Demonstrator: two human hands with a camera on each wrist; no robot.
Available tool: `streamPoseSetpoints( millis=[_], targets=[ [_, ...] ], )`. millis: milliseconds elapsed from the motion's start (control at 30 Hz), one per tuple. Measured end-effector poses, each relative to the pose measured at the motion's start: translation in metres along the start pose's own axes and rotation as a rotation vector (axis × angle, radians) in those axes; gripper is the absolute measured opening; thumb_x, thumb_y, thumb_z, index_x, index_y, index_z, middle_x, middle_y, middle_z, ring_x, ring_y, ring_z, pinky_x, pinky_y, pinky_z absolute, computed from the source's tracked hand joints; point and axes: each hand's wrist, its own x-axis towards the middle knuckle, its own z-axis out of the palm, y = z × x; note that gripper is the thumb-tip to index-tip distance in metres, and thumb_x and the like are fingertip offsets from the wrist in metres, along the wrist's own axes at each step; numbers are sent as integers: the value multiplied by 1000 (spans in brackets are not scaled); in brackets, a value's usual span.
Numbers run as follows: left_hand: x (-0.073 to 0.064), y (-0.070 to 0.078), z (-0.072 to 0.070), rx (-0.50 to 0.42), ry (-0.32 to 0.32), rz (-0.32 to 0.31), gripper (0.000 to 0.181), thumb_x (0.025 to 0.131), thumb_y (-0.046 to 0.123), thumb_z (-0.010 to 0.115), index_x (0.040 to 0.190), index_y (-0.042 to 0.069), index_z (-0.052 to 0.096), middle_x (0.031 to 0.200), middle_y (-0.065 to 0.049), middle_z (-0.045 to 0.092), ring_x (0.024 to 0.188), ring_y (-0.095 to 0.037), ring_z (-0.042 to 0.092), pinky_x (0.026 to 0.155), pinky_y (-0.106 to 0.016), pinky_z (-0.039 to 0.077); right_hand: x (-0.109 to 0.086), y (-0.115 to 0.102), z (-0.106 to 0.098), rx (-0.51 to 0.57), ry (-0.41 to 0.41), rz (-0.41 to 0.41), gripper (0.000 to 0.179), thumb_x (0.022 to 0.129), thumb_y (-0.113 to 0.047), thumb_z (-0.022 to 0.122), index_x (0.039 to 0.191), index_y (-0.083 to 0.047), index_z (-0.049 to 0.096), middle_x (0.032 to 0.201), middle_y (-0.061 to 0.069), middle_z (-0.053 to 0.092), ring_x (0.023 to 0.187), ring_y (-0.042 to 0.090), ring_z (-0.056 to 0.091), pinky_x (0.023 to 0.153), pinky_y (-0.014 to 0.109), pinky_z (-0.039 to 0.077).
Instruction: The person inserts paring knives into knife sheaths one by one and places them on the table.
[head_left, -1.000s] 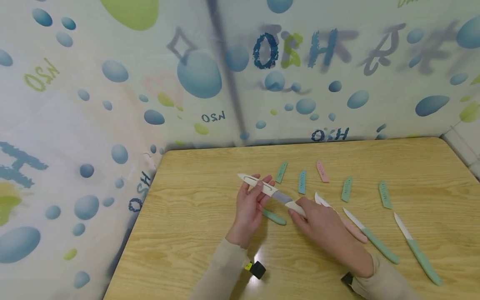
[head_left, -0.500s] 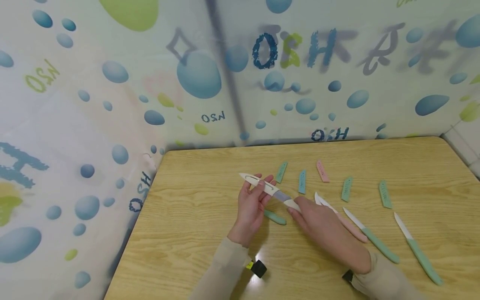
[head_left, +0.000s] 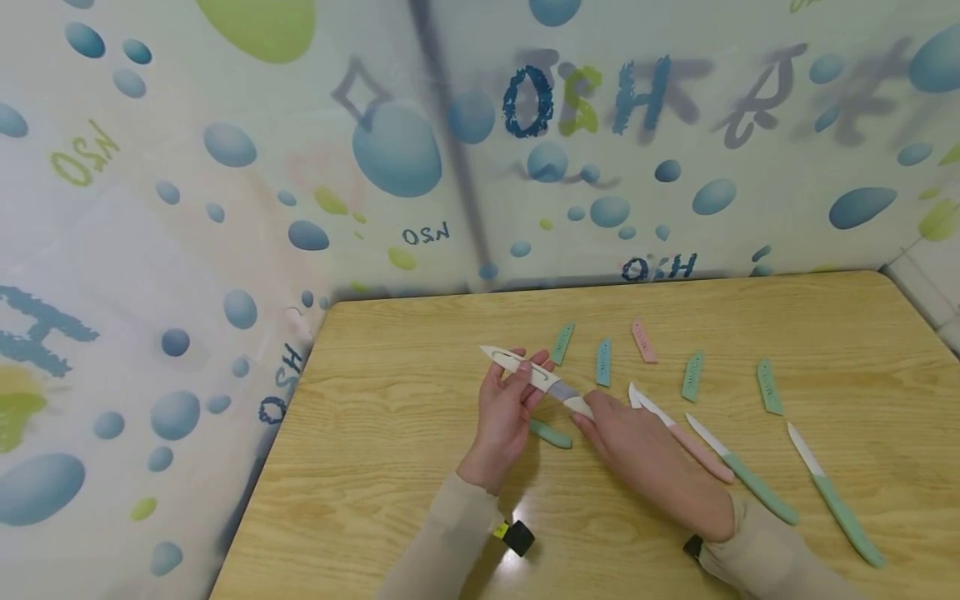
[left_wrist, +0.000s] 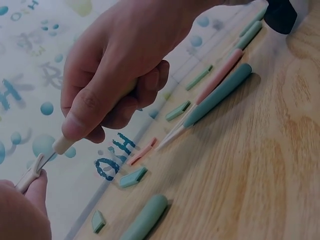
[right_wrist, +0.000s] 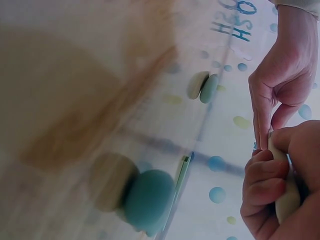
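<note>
My left hand pinches a white slotted blade cover between thumb and fingers. The handle of a white-handled knife is gripped by my right hand. A short greyish stretch of blade shows between cover and handle; the rest of the blade is within the cover. In the left wrist view the right hand curls round the handle. The right wrist view shows both hands close together along the knife. Behind the left hand lies a green handle, its other end hidden.
Blade covers lie in a row farther back: green, blue, pink and more green. A pink-handled knife and green-handled knives lie on the wooden table at the right. Another white blade tip shows near the right hand.
The right hand has brought the knife handle up and left toward the cover, so less blade shows between them. The left hand has shifted slightly right, keeping its pinch.
</note>
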Motion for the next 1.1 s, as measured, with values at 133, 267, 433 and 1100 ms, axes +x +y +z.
streamPoseSetpoints(
  millis=[133,267,433,1100],
  targets=[
    [-1,-2,1,8,5,7,30,108,3,50,136,-5,43,132,-30,64,123,-37,65,96,-34,57,1,0,2,-24,32,-32,21,102,-22,69,99,-9,53,66,-5,39,51,10,37,41,25,31],
    [-2,-3,2,17,15,13,29,108,3,51,135,-5,44,131,-30,64,120,-34,67,95,-33,58,2,1,4,-39,58,-53,23,100,-22,70,95,-9,52,65,-5,37,50,10,36,40,25,29],
    [-4,-6,2,24,27,10,27,108,3,50,133,-5,45,132,-33,62,112,-27,72,96,-34,57,3,1,5,-44,65,-55,25,99,-22,71,93,-9,51,65,-5,37,49,9,34,39,24,28],
    [-9,-14,5,11,10,12,30,108,4,51,136,-6,43,131,-30,64,114,-29,71,97,-35,57,4,0,6,-55,74,-66,25,98,-21,72,92,-8,51,65,-6,35,49,9,32,39,24,26]
  ],
)
